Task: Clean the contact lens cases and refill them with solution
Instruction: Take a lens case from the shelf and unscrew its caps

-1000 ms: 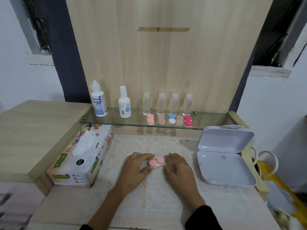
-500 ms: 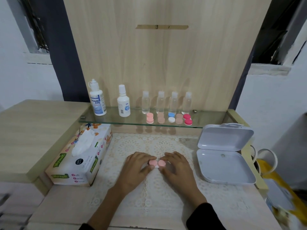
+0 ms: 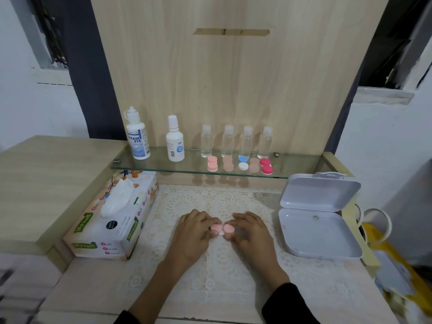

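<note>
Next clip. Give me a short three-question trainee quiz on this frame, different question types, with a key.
1. True or false: the white box right of the lace mat is open.
2. How many small clear bottles stand on the glass shelf? A) two B) four C) six
3. Fill in: the left hand and right hand both hold a pink ____ over the mat.

Key:
1. True; its lid stands raised.
2. B; two larger white bottles stand to their left.
3. Lens case, caps still on.
</note>
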Available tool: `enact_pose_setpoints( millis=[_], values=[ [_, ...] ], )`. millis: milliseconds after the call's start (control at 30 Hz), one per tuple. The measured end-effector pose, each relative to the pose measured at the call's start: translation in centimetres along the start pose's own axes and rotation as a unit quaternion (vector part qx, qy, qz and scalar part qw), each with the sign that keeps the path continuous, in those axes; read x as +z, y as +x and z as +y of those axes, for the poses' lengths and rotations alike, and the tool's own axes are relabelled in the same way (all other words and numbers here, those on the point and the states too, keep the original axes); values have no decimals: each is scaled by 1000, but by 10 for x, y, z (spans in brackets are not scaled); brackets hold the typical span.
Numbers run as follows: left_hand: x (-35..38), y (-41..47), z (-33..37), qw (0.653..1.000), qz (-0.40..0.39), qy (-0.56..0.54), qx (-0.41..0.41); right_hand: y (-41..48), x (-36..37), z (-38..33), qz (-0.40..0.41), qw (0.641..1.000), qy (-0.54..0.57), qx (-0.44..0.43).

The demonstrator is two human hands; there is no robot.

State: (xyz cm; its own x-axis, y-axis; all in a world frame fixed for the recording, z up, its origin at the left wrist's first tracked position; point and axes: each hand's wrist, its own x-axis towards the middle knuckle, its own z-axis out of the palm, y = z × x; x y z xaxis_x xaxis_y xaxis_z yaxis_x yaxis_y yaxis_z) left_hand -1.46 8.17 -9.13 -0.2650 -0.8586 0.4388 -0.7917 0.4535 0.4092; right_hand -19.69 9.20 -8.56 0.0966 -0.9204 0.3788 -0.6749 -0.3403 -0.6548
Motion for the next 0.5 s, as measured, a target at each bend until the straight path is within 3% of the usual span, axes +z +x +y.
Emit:
enact_pose_setpoints(
  millis=[333,500],
  values=[
    [2,0,3,996,43,-50,-68,1,2,3,-15,1000,17,19],
    [3,-4,1,998,18,-51,-34,1,4,8,-26,999,5,31]
  ],
)
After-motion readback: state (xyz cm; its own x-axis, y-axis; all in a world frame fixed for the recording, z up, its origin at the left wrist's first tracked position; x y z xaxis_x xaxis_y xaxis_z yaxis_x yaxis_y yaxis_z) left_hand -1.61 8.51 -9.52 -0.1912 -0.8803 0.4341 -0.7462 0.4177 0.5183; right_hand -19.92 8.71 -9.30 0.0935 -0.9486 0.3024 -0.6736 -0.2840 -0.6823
